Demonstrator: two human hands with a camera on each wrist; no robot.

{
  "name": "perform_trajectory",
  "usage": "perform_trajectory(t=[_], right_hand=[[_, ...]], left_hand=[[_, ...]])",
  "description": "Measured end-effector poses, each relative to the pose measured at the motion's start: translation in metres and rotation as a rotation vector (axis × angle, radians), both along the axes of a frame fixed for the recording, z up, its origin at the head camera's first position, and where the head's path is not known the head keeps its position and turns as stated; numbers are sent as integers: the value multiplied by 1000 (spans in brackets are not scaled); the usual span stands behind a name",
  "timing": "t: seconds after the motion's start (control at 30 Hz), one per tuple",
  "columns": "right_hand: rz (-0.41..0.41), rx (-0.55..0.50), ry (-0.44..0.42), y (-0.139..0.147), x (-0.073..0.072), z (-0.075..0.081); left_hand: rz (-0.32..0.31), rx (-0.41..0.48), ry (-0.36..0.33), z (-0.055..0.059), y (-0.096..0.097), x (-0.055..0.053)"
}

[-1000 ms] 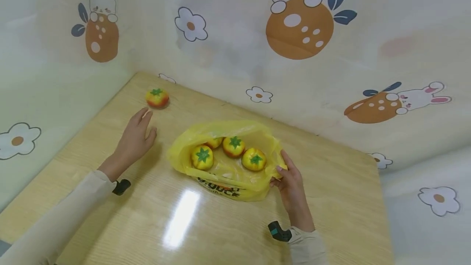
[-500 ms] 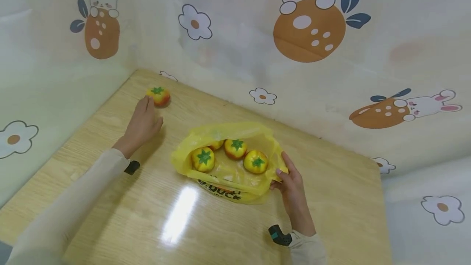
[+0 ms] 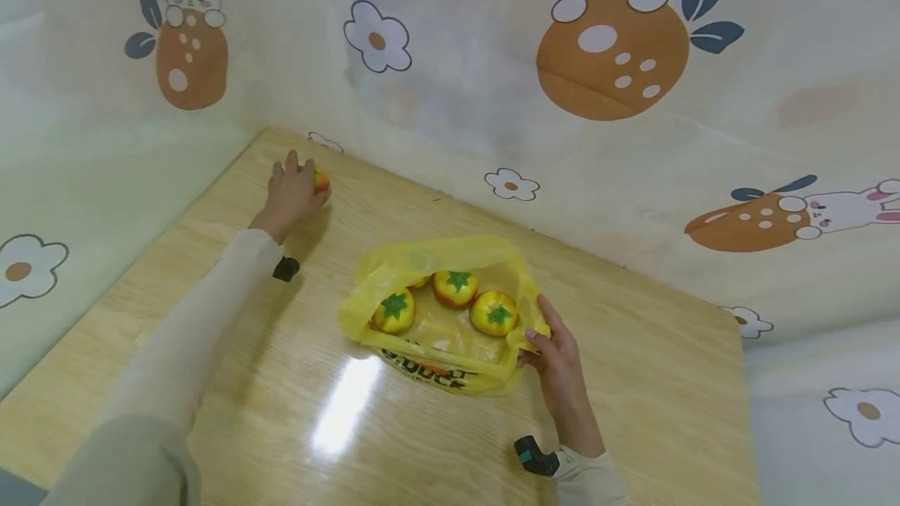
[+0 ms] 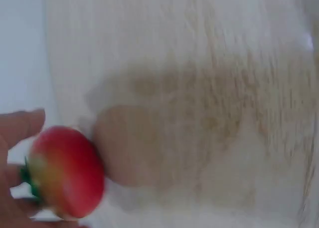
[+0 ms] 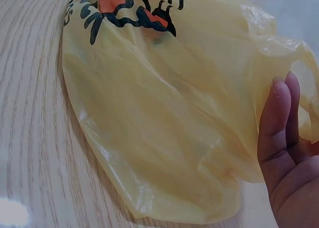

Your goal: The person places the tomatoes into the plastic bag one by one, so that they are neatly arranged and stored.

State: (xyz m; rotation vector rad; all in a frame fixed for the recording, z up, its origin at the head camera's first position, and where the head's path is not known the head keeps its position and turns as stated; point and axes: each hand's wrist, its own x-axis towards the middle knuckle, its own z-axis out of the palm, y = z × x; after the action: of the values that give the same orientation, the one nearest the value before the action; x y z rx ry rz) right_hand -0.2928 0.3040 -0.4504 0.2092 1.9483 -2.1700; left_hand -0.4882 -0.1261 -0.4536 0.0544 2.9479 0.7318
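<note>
A yellow plastic bag lies open on the wooden table. Three yellow-red fruits with green tops show inside it, and a further one is half hidden at the back. My right hand pinches the bag's right rim; in the right wrist view its fingers lie against the bag. My left hand reaches to the far left corner and curls over a loose fruit. The left wrist view shows that red fruit between my fingers and palm.
Walls draped in cloth printed with rabbits and flowers close the table's far and left sides. A bright glare patch lies on the near tabletop. A black wrist camera sits at my right cuff.
My left hand moved forward to the far corner and closed over the loose fruit, which lay free before. The right hand kept its hold on the bag's rim.
</note>
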Motion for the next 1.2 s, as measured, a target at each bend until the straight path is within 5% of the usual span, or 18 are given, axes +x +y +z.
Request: perform_trajectory(t=[0.13,0.43,0.53,0.67,0.97,1.2], right_hand=[[-4,-5,-2,-2,3,-1],[-13,-58,40,-11,5,-5],[-7,-69,53,-16,2,-5],[3,-83,61,-22,-2,-6],[12,-90,69,-27,-9,-9],[9,-122,90,-32,-17,-10]], left_hand=[[1,-12,-5,-7,-5,2],[-11,35,74,-15,-23,26],[-32,77,85,-18,-35,34],[13,173,110,-16,-56,51],[42,264,347,21,-68,78],[-27,296,448,51,-54,81]])
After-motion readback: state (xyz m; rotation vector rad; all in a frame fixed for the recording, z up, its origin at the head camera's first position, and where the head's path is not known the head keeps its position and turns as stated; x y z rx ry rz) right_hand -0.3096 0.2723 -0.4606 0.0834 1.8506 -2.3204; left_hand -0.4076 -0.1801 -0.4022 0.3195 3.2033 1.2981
